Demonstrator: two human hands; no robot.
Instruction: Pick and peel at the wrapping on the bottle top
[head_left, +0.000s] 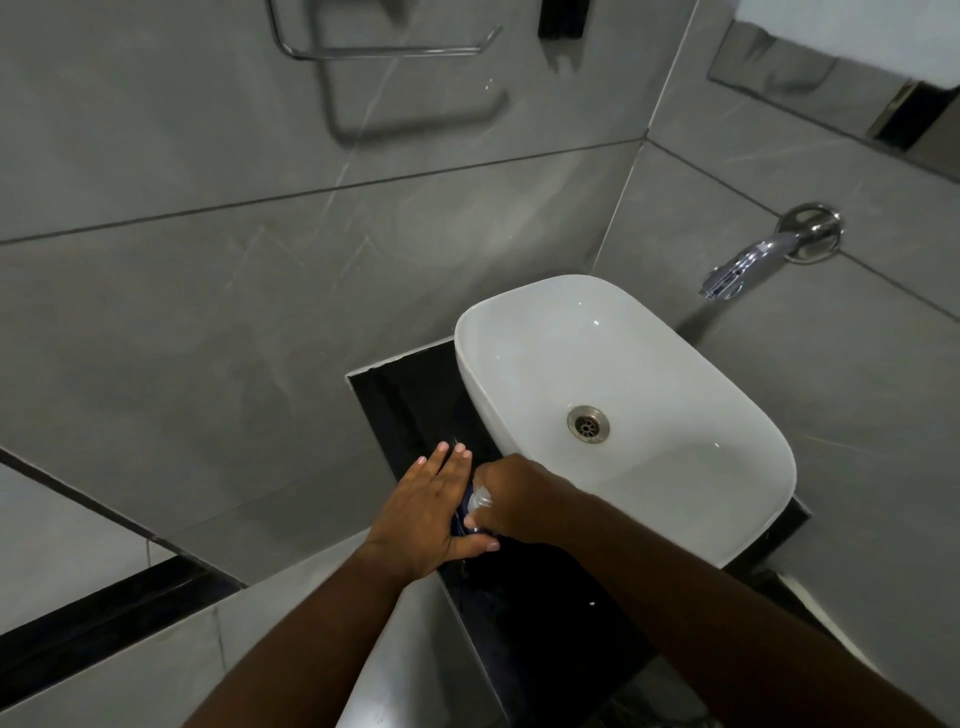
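Observation:
My left hand (423, 512) lies flat with straight fingers on the black countertop (410, 400), just left of the white oval basin (623, 364). Its thumb reaches under a small dark blue and white thing (475, 506), mostly hidden between the hands. My right hand (511, 496) is curled round that small thing and presses it onto the countertop, close against the basin's left side. What the small thing is cannot be made out. The basin holds a metal drain (588, 423) and looks dry.
A chrome wall tap (748, 262) juts out above the basin's far right. A chrome towel rail (384, 36) and a black fixture (563, 18) hang on the grey tiled wall. A mirror edge (852, 88) shows at top right. The countertop's front corner drops off below my arms.

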